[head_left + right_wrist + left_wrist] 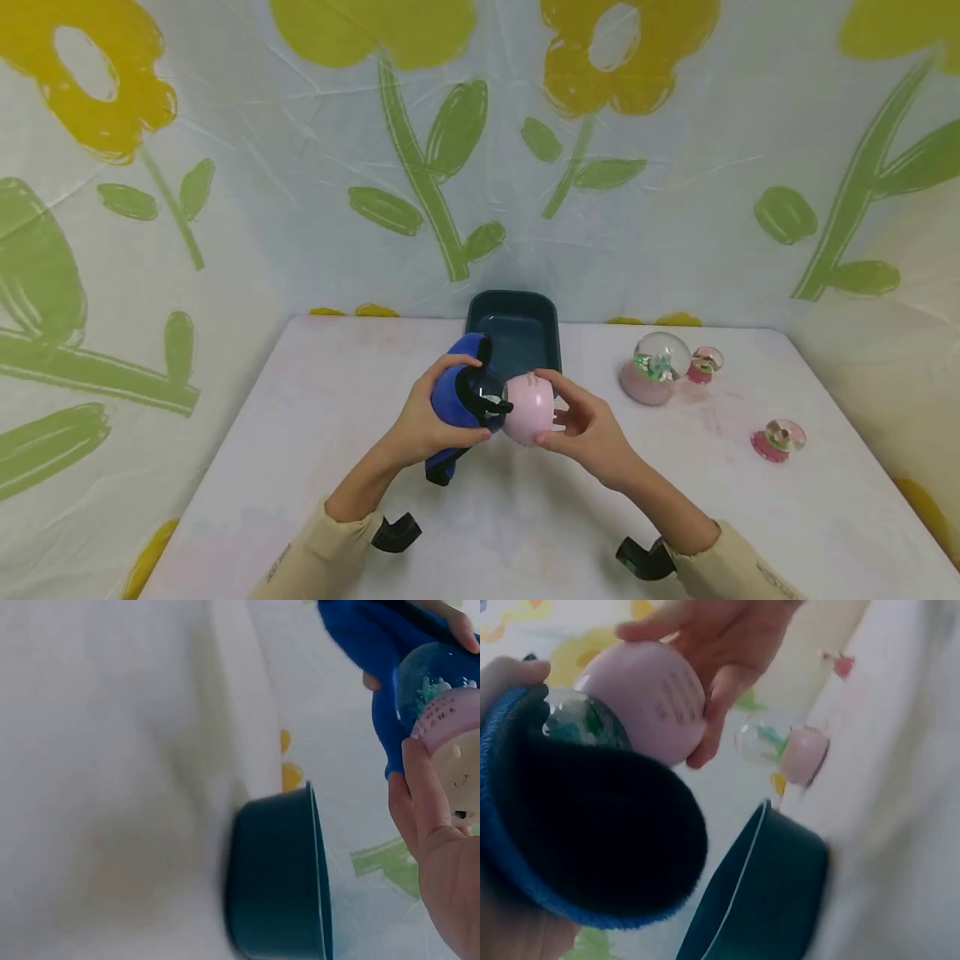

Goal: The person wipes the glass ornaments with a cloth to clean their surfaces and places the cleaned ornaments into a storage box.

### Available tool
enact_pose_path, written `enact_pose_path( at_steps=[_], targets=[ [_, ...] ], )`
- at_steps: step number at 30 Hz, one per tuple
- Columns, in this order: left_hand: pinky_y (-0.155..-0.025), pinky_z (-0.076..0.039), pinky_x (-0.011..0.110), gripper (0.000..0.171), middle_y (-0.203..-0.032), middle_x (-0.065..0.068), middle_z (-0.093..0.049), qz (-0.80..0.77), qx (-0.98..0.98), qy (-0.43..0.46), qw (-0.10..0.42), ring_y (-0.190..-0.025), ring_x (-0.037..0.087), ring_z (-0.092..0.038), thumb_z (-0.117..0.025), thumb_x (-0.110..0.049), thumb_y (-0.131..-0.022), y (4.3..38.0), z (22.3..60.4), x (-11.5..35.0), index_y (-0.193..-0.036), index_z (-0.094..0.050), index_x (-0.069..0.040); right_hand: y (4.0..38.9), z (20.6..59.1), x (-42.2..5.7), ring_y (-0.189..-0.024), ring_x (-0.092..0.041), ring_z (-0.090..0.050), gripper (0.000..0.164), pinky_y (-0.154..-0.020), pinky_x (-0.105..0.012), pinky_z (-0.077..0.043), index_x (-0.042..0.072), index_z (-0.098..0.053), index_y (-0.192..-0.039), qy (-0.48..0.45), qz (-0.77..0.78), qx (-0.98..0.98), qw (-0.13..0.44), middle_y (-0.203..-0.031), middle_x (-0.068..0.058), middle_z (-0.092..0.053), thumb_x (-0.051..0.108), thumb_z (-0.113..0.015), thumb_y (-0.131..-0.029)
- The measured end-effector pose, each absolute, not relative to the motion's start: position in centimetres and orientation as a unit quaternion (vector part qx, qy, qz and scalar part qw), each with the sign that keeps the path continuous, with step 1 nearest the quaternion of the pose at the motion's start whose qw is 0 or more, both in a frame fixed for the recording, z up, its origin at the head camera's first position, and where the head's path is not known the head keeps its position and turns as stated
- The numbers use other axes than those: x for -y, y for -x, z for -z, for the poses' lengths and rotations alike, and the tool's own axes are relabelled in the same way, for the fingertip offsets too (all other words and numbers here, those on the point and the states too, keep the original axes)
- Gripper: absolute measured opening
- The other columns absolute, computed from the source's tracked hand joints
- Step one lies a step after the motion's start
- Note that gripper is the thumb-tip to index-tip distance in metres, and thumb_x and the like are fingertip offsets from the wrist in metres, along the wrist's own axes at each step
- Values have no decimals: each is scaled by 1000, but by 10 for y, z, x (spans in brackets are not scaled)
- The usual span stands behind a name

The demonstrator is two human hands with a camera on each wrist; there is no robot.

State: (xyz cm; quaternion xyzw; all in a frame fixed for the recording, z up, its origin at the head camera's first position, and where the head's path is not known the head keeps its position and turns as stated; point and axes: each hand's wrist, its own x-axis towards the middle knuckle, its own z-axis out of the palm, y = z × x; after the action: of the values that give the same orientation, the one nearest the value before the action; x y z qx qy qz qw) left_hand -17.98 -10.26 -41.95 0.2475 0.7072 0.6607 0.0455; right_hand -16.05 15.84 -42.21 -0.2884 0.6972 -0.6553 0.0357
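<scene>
My right hand [592, 429] grips a snow globe by its pink base [529, 408], which is tipped on its side over the table. The clear dome [491, 393] points left toward my left hand [420, 421], which holds a blue cloth [450, 404] with black edging against it. In the left wrist view the cloth [495, 817] has a fuzzy blue rim and a dark inner face. Green and white bits show inside the dome [429, 679] in the right wrist view. Part of the dome is hidden by the cloth and left fingers.
A dark teal basin [555, 333] stands behind my hands near the table's back edge. To the right sits another pink-based snow globe [651, 371], with a small globe [705, 364] beside it and a second small globe [778, 439] nearer. Flower-printed sheeting [315, 208] surrounds the table.
</scene>
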Motion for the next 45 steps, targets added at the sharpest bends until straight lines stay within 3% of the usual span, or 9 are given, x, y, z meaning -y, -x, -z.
enact_pose_path(
  at_steps=[4, 9, 12, 15, 22, 27, 32, 40, 45],
  targets=[
    [-89, -46, 52, 74, -136, 7, -45, -647, -709, -276, 54, -123, 37, -40, -88, -16, -66, 183, 420, 111, -130, -51, -24, 155, 427, -151, -106, -29, -61, 70, -75, -40, -56, 2, -41, -144, 296, 642, -707, 22, -142, -16, -41, -1, -75, -82],
    [-89, -46, 52, 73, -135, 12, -46, -680, -665, -289, 106, -121, 38, -41, -89, -18, -67, 191, 422, 118, -130, -52, -17, 148, 421, -143, -117, -31, -55, 57, -80, -33, -54, 7, -54, -136, 438, 429, -772, -169, -143, -19, -42, 18, -77, -84],
    [-87, -48, 49, 73, -133, 15, -47, -697, -633, -300, 152, -117, 36, -45, -87, -23, -70, 194, 428, 118, -132, -50, -16, 147, 414, -145, -115, -40, -54, 31, -76, -31, -55, 13, -62, -128, 518, 266, -764, -278, -138, -20, -49, 21, -57, -99],
    [-83, -51, 46, 73, -127, 19, -50, -714, -595, -312, 195, -109, 34, -50, -85, -26, -72, 195, 434, 122, -134, -48, -15, 147, 413, -145, -114, -46, -52, 31, -68, -32, -56, 17, -64, -126, 556, 193, -743, -320, -136, -18, -53, 19, -43, -104],
    [-82, -51, 45, 68, -124, 18, -50, -729, -574, -302, 218, -107, 33, -52, -84, -21, -73, 194, 439, 122, -132, -50, -23, 151, 429, -150, -125, -29, -49, 56, -85, -34, -52, 6, -56, -133, 470, 449, -744, -154, -143, -21, -42, 10, -78, -82],
    [-84, -50, 47, 70, -126, 19, -48, -733, -566, -320, 199, -110, 35, -51, -87, -27, -70, 195, 434, 122, -130, -51, -27, 147, 430, -149, -120, -33, -53, 75, -76, -43, -55, 2, -40, -144, 306, 673, -673, 37, -148, -14, -36, -9, -75, -79],
    [-84, -50, 49, 71, -127, 20, -46, -722, -577, -335, 180, -111, 35, -49, -87, -31, -69, 198, 426, 121, -130, -51, -29, 146, 421, -146, -118, -42, -51, 72, -77, -45, -54, 4, -40, -145, 256, 701, -662, 63, -147, -14, -38, -4, -73, -82],
    [-84, -49, 49, 74, -129, 18, -48, -721, -630, -259, 126, -114, 38, -47, -89, -24, -68, 196, 423, 111, -132, -52, -20, 149, 423, -141, -124, -28, -51, 69, -81, -34, -53, 5, -55, -135, 391, 510, -753, -143, -147, -17, -40, -3, -83, -72],
    [-81, -52, 47, 74, -132, 15, -47, -735, -641, -186, 119, -110, 37, -50, -86, -17, -71, 193, 428, 105, -135, -50, -21, 157, 423, -140, -117, -45, -50, 29, -74, -39, -56, 14, -64, -126, 504, 238, -765, -323, -137, -19, -51, 15, -58, -98]
  ],
)
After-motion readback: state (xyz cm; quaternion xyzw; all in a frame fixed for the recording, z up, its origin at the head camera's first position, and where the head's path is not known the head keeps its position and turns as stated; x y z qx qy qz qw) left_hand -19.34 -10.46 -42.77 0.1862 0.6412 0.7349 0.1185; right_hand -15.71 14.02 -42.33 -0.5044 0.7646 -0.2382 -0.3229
